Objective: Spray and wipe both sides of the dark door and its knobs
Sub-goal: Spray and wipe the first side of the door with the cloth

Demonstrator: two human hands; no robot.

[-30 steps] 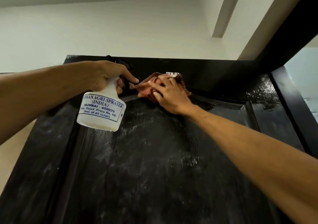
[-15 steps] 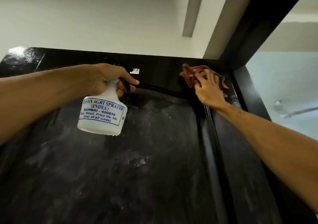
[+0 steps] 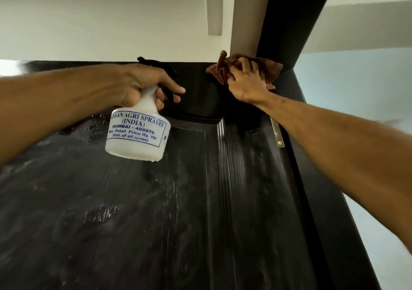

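Note:
The dark panelled door (image 3: 156, 211) fills the lower view, streaked with wet spray marks. My left hand (image 3: 142, 84) grips the neck of a white spray bottle (image 3: 138, 133) with blue lettering and a black trigger head, held just in front of the door's upper part. My right hand (image 3: 247, 82) holds a reddish-brown cloth (image 3: 272, 71) bunched under its fingers and presses it against the door's top right corner, by the hinge side. No knob is in view.
A brass hinge (image 3: 276, 131) sits on the door's right edge below my right hand. The dark door frame (image 3: 289, 22) rises at the upper right. White wall and ceiling (image 3: 100, 27) lie above; a pale blue wall (image 3: 356, 89) shows to the right.
My right hand has slid the cloth rightward along the door's top, from near the middle to the top right corner. My left hand still holds the bottle in much the same place.

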